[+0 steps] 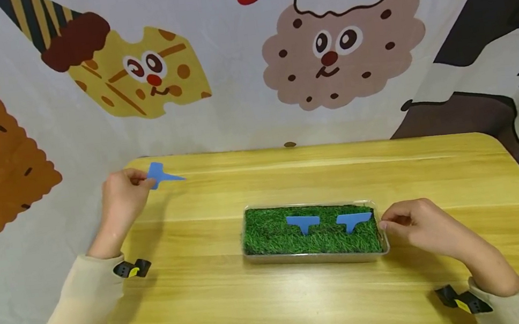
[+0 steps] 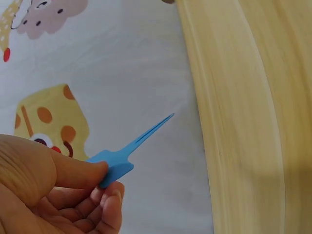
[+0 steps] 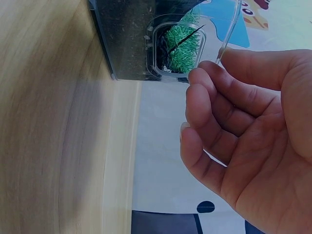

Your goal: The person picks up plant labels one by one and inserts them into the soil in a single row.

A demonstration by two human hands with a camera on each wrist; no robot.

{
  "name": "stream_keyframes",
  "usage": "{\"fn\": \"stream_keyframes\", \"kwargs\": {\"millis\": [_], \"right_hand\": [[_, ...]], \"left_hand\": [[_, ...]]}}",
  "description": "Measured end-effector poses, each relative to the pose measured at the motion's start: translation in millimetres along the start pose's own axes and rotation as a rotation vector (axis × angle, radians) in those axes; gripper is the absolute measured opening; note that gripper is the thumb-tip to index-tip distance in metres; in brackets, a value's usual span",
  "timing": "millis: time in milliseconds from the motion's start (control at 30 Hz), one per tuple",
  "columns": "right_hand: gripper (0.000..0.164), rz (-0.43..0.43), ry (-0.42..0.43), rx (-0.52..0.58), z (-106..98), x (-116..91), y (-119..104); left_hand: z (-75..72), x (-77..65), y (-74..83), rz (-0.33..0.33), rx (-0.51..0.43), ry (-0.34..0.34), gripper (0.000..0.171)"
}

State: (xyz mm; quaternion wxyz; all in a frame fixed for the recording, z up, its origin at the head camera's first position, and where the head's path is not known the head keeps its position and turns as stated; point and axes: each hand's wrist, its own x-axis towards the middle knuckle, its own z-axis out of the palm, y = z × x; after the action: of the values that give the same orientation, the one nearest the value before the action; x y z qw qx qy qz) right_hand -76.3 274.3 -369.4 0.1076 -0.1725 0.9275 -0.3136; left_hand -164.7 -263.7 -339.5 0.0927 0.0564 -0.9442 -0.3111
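My left hand (image 1: 124, 197) is raised over the table's far left corner, pinching a blue T-shaped plant label (image 1: 156, 175) by its wide head between thumb and fingers. The label's thin spike (image 2: 148, 134) points away from the hand in the left wrist view. A clear plastic box (image 1: 315, 258) filled with green grass (image 1: 268, 236) lies lengthwise on the table. Two more blue plant labels, one near the middle (image 1: 303, 221) and one farther right (image 1: 354, 219), stand upright in the grass. At the box's right end, my right hand (image 1: 425, 228) pinches the rim with thumb and index finger.
The pale wooden table (image 1: 200, 310) reaches back to a white cloth (image 1: 240, 121) printed with cartoon biscuits. Each wrist wears a small black device, one on the left sleeve (image 1: 131, 269) and one on the right (image 1: 463, 302).
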Motion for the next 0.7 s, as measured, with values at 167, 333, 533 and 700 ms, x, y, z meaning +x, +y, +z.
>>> {"fn": "stream_keyframes", "kwargs": {"millis": [167,333,533,700], "right_hand": [[0.013,0.007,0.003,-0.008,1,0,0],[0.014,0.008,0.008,-0.013,1,0,0],[0.013,0.003,0.008,-0.012,1,0,0],[0.013,-0.001,0.007,-0.009,1,0,0]], "left_hand": [[4.6,-9.0,8.0,0.047,-0.061,0.073,0.019],[8.6,-16.6,14.1,0.091,-0.105,0.145,0.014],[11.7,-26.5,19.6,0.121,-0.172,0.213,0.017],[13.9,-32.7,22.6,0.132,-0.227,0.236,0.02]]}}
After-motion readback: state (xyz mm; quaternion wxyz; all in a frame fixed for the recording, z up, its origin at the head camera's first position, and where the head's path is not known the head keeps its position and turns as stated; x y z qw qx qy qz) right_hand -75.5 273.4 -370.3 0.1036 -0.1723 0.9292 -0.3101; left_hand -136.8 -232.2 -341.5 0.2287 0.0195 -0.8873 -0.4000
